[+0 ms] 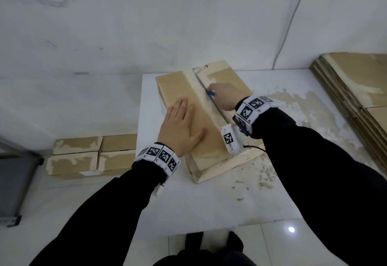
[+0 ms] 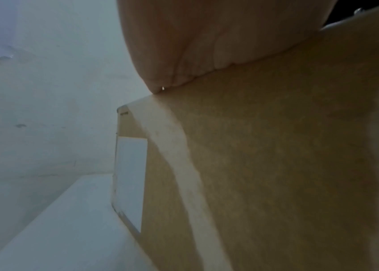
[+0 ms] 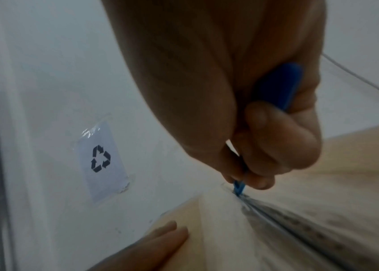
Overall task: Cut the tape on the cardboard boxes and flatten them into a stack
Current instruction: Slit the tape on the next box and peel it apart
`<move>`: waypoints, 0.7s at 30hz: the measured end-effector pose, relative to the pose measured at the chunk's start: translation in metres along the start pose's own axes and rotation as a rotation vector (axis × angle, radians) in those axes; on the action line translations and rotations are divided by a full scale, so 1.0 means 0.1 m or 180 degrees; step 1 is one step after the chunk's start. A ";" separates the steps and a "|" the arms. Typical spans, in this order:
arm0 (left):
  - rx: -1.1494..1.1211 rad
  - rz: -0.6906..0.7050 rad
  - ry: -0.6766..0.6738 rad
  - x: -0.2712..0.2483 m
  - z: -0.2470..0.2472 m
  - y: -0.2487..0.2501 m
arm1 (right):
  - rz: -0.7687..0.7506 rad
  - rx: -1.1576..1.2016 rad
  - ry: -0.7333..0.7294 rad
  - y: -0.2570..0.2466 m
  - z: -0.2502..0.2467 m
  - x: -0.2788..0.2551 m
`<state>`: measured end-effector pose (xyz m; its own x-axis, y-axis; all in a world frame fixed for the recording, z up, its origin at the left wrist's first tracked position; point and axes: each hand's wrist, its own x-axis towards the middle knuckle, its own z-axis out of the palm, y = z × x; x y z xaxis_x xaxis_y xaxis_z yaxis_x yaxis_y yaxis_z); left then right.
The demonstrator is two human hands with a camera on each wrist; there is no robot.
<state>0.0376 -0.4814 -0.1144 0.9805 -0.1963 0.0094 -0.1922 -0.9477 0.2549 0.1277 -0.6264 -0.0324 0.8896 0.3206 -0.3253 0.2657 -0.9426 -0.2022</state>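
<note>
Cardboard dead centre: the box [image 1: 201,117] lies on the white table [image 1: 209,198], its long axis running from 11 o'clock down to 5 o'clock. The left hand [image 1: 180,128] lies flat on the box's left flap, fingers straight and together, pointing to 12 o'clock, gripping nothing. Over at 1 o'clock from it, the right hand [image 1: 225,97] curls tight around a blue cutter [image 3: 276,86], thumb and fingers pinching low on it. The tip [image 3: 238,189] sits right in the taped seam [image 1: 206,98] between the two flaps, just past halfway up the box. At 3 o'clock on the table leans a stack [image 1: 356,98] of flattened cardboard. Down at 9 o'clock, on the floor, lie more boxes [image 1: 92,154]. On the wall, a recycling sign [image 3: 101,159].
</note>
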 end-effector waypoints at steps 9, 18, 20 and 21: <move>-0.0060 0.0029 0.0049 -0.02 0.02 -0.01 | -0.0007 -0.0253 0.0633 -0.11 -0.24 0.08; -0.0160 0.0011 0.0126 -0.01 0.03 -0.04 | -0.0018 -0.0087 0.0274 -0.10 -0.14 0.36; -0.0165 0.0011 0.0092 0.00 0.02 -0.03 | 0.0022 -0.0098 0.0242 -0.09 -0.13 0.37; -0.0159 0.0013 0.0089 0.00 0.03 -0.03 | 0.0027 -0.0095 0.0240 -0.10 -0.13 0.37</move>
<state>0.0381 -0.4795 -0.1177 0.9806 -0.1923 0.0374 -0.1945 -0.9330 0.3028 0.1626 -0.6066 -0.0306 0.9170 0.3057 -0.2562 0.2680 -0.9480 -0.1718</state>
